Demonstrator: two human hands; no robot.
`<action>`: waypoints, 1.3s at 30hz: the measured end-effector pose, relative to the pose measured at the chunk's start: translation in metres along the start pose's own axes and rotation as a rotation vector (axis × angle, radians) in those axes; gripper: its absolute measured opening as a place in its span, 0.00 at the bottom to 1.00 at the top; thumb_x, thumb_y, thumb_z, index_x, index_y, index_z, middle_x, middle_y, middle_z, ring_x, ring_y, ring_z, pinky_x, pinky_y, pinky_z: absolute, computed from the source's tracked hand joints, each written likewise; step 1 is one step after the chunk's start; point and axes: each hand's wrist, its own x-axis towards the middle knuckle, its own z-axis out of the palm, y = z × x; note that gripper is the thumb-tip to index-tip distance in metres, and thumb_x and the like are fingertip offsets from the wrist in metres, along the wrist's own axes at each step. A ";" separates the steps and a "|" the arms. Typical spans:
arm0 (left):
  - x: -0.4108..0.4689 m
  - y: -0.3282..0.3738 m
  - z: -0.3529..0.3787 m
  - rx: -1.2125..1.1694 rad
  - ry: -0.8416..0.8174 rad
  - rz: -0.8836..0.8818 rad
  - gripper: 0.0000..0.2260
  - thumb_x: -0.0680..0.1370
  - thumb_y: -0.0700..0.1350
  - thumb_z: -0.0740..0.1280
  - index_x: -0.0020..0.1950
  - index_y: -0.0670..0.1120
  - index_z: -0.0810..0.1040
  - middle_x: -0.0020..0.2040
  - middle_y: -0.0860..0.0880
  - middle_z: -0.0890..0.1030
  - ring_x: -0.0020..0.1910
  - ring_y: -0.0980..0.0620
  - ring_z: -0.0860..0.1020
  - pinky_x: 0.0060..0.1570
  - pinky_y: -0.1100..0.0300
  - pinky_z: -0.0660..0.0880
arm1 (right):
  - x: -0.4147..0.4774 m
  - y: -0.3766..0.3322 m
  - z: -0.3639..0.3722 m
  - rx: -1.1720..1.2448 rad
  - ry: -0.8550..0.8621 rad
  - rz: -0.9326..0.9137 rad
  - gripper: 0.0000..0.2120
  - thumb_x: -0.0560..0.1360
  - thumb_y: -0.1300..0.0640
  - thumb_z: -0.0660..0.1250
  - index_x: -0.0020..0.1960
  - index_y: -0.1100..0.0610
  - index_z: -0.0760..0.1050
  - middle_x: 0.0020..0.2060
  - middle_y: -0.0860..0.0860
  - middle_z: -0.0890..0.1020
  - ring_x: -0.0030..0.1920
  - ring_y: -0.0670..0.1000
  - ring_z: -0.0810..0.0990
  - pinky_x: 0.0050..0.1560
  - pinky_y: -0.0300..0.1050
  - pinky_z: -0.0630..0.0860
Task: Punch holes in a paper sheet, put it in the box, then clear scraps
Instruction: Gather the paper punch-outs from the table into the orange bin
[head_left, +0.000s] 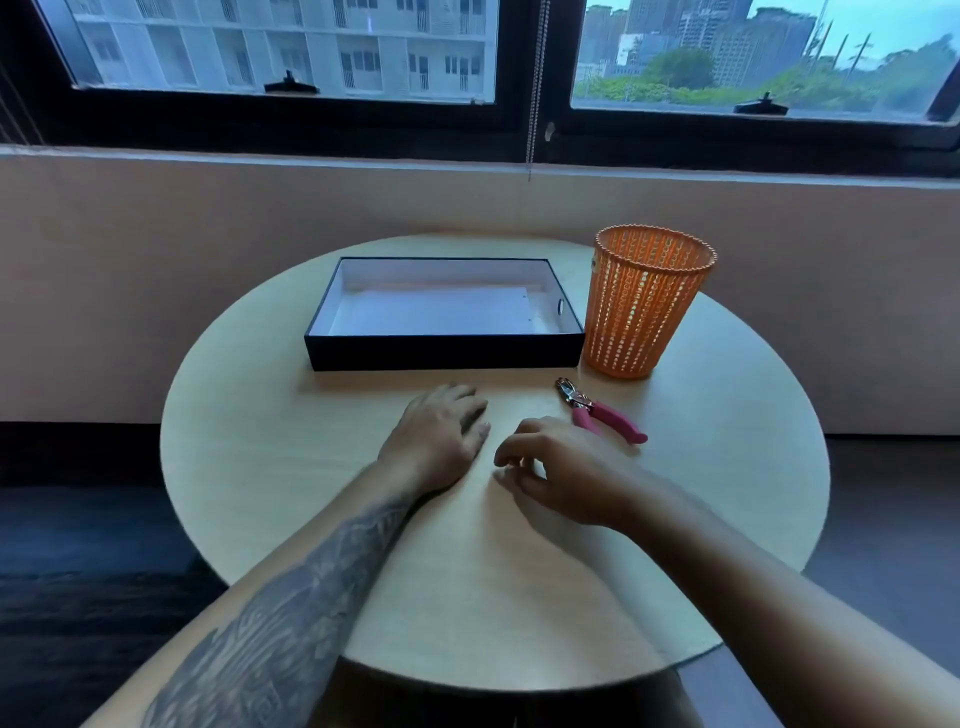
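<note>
**Clearing Scraps from the Table**

The paper sheet (431, 312) lies inside the box (441, 356). The hole punch (597, 410) rests near the basket (649, 301). The left hand (441, 436) lies flat on the table (311, 519), fingers relaxed. The right hand (550, 467) curls its fingertips toward the thumb; no scrap is discernible between them. Gather scraps against the flat hand, then pinch and drop them into the basket.

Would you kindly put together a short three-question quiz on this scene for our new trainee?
1. True or false: the paper sheet lies inside the black box.
2. Which tool lies on the table nearest the right hand? A) scissors B) pink-handled hole punch C) stapler
3. Fill in: the orange basket stands at the box's ____ end.

Key: 1 true; 2 B; 3 right.
</note>
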 end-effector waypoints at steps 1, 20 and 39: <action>0.000 0.000 0.000 -0.004 0.015 0.008 0.17 0.80 0.51 0.64 0.66 0.46 0.79 0.68 0.48 0.77 0.68 0.47 0.72 0.68 0.51 0.66 | -0.001 0.000 0.000 0.011 0.004 -0.015 0.09 0.78 0.47 0.68 0.55 0.46 0.84 0.48 0.45 0.82 0.49 0.47 0.79 0.42 0.47 0.76; -0.001 0.000 0.001 -0.003 0.050 0.014 0.18 0.80 0.52 0.63 0.67 0.47 0.78 0.70 0.48 0.76 0.69 0.48 0.71 0.69 0.52 0.64 | 0.000 0.003 -0.007 -0.045 -0.095 -0.081 0.08 0.78 0.54 0.70 0.55 0.45 0.85 0.51 0.45 0.83 0.48 0.46 0.80 0.46 0.47 0.80; -0.001 0.001 0.001 -0.011 0.058 0.019 0.16 0.80 0.51 0.63 0.65 0.47 0.78 0.68 0.49 0.77 0.68 0.49 0.71 0.68 0.52 0.64 | 0.016 0.000 -0.019 -0.335 -0.182 -0.329 0.06 0.78 0.56 0.66 0.46 0.47 0.80 0.41 0.44 0.81 0.40 0.48 0.79 0.36 0.41 0.72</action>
